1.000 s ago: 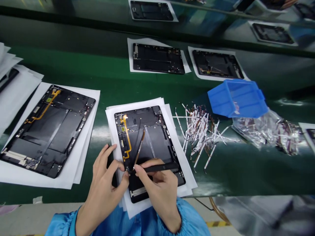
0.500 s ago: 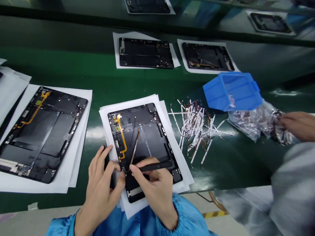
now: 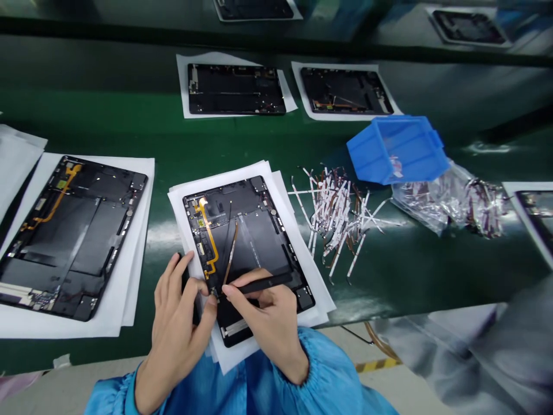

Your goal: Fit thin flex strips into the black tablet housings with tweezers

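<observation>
An open tablet housing (image 3: 274, 248) lies tilted on white paper sheets in front of me. My right hand (image 3: 274, 320) grips black tweezers (image 3: 271, 282), whose tips point to the housing's left edge. Near those tips is the lower end of a thin brown and white flex cable (image 3: 231, 251), slanting across the housing. My left hand (image 3: 179, 325) rests at the lower left edge, thumb and index finger pressed together by a small part; what lies between them is hidden. An orange flex cable (image 3: 211, 239) runs along the housing's left side.
Right of the housing lies a pile of white and brown flex cables (image 3: 337, 213). Behind it are a blue bin (image 3: 400, 150) and a clear plastic bag (image 3: 432, 202) of cables. Other housings (image 3: 80, 236) lie on paper around. A co-worker's grey sleeve (image 3: 496, 351) is at right.
The view has shifted slightly. A co-worker's hand has left the plastic bag at the right, and another housing on paper shows there. My hands keep nearly the same place on the housing.
</observation>
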